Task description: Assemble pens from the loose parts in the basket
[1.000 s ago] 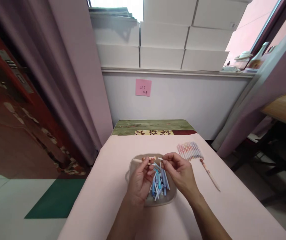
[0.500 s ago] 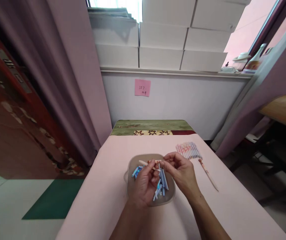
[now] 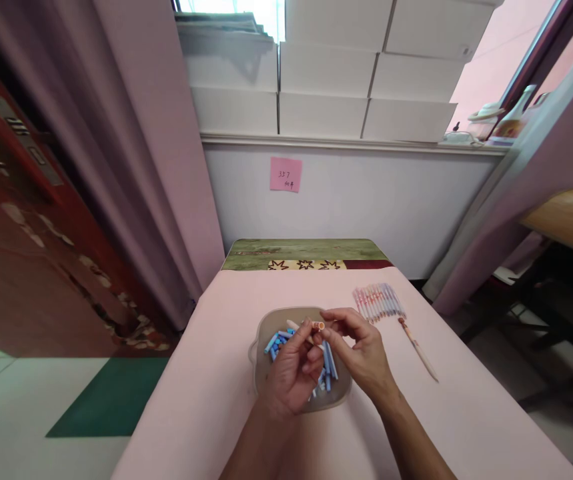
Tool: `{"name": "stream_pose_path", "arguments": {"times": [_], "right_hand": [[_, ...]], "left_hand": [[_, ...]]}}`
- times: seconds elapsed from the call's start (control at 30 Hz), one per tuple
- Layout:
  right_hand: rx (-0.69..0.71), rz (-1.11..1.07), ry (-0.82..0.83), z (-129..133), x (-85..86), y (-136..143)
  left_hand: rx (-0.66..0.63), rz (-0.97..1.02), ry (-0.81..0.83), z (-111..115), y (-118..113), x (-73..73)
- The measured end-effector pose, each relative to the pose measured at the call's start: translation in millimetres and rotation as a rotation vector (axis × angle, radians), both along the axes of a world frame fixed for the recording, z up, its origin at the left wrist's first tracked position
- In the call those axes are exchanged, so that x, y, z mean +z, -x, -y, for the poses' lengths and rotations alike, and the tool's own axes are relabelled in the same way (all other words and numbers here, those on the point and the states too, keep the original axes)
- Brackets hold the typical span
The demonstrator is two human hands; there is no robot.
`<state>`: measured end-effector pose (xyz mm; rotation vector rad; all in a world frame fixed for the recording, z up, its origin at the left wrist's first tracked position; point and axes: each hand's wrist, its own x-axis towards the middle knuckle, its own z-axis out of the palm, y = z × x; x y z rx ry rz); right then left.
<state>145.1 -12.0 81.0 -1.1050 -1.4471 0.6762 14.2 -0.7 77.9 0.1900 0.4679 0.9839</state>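
Note:
Above a translucent tub [image 3: 260, 339], my left hand [image 3: 293, 377] is closed, with a pale pen barrel [image 3: 293, 325] sticking out past its thumb. Between my two hands is a small white-and-brown pen cap [image 3: 318, 326], its round open end turned toward me. My right hand [image 3: 363, 350] pinches at this cap's end with thumb and index finger. Blue pen pieces [image 3: 329, 365], short and long, lie in the tub below my hands, and my left hand covers part of them.
A row of pens [image 3: 379, 301] lies side by side at the table's right. Near it rests one beige pen [image 3: 419, 350] with a brown end. Pink cloth [image 3: 206, 373] covers the table, which meets a wall bearing a pink note [image 3: 286, 175].
The cap has turned so its open end faces me more. My right fingertips have shifted slightly around it. The tub and the row of pens stay put.

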Motion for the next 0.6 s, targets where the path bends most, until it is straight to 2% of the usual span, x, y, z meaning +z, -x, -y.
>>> {"name": "stream_pose_path", "arguments": {"times": [0.1, 0.3, 0.37, 0.43, 0.5, 0.6], "right_hand": [[0.007, 0.068, -0.104, -0.5, 1.5, 0.7], [0.058, 0.126, -0.117, -0.4, 8.3, 2.3], [0.035, 0.146, -0.079, -2.3, 4.8, 3.1], [0.014, 0.217, 0.004, -5.7, -4.2, 4.3], [0.016, 0.387, 0.119, -9.6, -16.4, 6.6], [0.062, 0.732, 0.287, -13.9, -32.3, 13.8]], "left_hand": [[0.013, -0.022, 0.015, 2.3, -2.4, 0.4], [-0.006, -0.03, 0.004, -2.9, 9.1, 9.2], [0.081, -0.029, -0.034, -9.0, 21.1, 13.7], [0.228, -0.044, -0.055, -15.4, 35.1, 16.9], [0.358, -0.064, -0.067, -20.0, 47.7, 18.2], [0.428, -0.068, -0.046, -22.5, 58.9, 17.5]]}}
